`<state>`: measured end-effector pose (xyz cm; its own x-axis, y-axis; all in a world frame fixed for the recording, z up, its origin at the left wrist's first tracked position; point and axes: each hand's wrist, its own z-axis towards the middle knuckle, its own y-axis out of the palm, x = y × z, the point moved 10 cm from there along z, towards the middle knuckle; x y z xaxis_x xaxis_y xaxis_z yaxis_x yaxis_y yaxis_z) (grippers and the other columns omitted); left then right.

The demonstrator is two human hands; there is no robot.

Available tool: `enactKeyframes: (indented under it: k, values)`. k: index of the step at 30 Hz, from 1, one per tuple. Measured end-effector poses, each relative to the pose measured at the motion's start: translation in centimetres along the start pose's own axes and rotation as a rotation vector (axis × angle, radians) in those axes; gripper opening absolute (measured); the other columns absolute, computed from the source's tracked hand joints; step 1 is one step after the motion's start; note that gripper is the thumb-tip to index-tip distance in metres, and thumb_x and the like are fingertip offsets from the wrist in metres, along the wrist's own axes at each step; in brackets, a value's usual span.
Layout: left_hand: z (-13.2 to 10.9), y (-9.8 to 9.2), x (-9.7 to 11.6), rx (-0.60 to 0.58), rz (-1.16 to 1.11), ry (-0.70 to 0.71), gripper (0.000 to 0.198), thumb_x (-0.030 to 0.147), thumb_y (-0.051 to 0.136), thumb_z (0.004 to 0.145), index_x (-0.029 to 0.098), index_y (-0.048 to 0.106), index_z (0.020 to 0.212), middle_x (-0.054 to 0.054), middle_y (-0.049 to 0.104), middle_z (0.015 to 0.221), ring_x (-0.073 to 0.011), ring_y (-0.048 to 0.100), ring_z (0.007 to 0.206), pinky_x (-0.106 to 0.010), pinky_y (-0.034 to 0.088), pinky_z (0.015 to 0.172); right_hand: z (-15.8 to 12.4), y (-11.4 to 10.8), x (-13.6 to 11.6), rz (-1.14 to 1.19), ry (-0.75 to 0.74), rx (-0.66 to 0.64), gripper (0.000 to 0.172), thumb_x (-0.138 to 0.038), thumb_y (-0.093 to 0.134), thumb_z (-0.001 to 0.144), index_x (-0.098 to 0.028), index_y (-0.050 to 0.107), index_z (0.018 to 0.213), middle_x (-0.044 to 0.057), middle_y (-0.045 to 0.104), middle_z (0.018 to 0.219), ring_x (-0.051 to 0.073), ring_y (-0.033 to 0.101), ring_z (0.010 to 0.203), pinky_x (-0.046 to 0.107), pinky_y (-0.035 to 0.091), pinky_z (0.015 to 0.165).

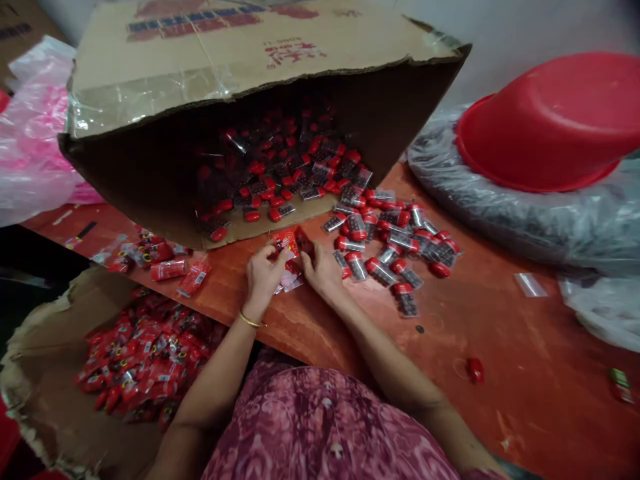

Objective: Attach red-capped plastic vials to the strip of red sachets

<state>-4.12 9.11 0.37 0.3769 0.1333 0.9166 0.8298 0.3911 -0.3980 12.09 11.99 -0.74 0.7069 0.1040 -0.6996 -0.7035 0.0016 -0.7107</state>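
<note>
Over the table's near edge, my left hand (267,275) pinches a small red printed card (285,240) between thumb and fingers. Close beside it, my right hand (324,270) is curled with the thumb up; a dark red bit shows at its fingertips, too hidden to name. Under the hands lie some pinkish printed pieces (290,275). Just right of my right hand spreads a pile of small clear packets with red-capped, dark dotted contents (383,237). More such packets (280,180) fill the mouth of a large cardboard box lying on its side (200,80).
Finished-looking red packets (145,360) heap in an open carton (45,387) below the table's left edge. Several red packets (170,269) lie on the table at left. A red basin (555,127) rests upside down on a plastic-wrapped bundle (500,220). A small red piece (475,370) sits front right.
</note>
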Motion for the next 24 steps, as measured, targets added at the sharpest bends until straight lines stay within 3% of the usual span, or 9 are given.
enactKeyframes:
  k: [3,9,13,18,21,24]
  values:
    - [0.0,0.1,-0.3,-0.043,-0.139,-0.053,0.023,0.039,0.065,0.068,0.016,0.063,0.062,0.003,0.056,0.053,-0.0104,0.047,0.052,-0.022,0.033,0.051,0.0,-1.1,-0.9,-0.126,-0.051,0.048,0.035,-0.033,0.040,0.091,-0.012,0.059,0.111,0.016,0.062,0.104,0.026,0.057,0.095,0.036,0.044,0.079]
    - [-1.5,1.8,-1.2,-0.115,-0.554,-0.264,0.035,0.045,0.074,0.056,0.015,0.059,0.063,0.005,0.053,0.051,-0.0062,0.042,0.044,-0.019,0.033,0.044,-0.5,-0.8,-0.8,-0.251,-0.092,-0.009,0.020,-0.024,0.048,0.084,-0.014,0.065,0.079,0.015,0.062,0.090,0.026,0.055,0.085,0.037,0.044,0.076]
    - [-2.5,2.4,-1.2,-0.134,-0.615,-0.328,0.037,0.045,0.077,0.054,0.015,0.058,0.064,0.006,0.054,0.050,-0.0059,0.043,0.041,-0.019,0.035,0.042,-1.2,-2.7,-0.7,0.141,-0.096,0.113,0.021,-0.025,0.046,0.083,-0.015,0.062,0.092,0.011,0.061,0.090,0.021,0.055,0.082,0.033,0.046,0.073]
    - [-3.8,3.1,-0.4,-0.166,-0.614,-0.261,0.030,0.042,0.074,0.060,0.015,0.062,0.067,0.002,0.061,0.062,-0.0079,0.053,0.054,-0.019,0.042,0.053,-2.6,-0.6,-0.8,0.739,0.029,-0.103,0.033,-0.049,0.045,0.084,-0.019,0.059,0.081,0.001,0.059,0.070,0.014,0.051,0.062,0.025,0.044,0.058]
    - [-4.8,3.0,-0.2,-0.165,-0.540,-0.210,0.028,0.041,0.073,0.063,0.015,0.063,0.066,0.001,0.062,0.064,-0.0085,0.053,0.059,-0.019,0.041,0.056,-3.6,-0.2,-0.9,0.788,0.037,-0.103,0.037,-0.052,0.049,0.080,-0.020,0.051,0.064,-0.002,0.050,0.058,0.011,0.045,0.055,0.023,0.039,0.054]
    - [-6.1,3.0,-0.9,-0.179,-0.481,-0.263,0.032,0.045,0.071,0.065,0.015,0.065,0.072,0.000,0.064,0.067,-0.0096,0.054,0.060,-0.018,0.040,0.052,-4.5,-0.6,-0.3,0.658,0.023,-0.031,0.037,-0.048,0.046,0.082,-0.021,0.045,0.057,-0.004,0.042,0.053,0.010,0.039,0.050,0.023,0.032,0.049]
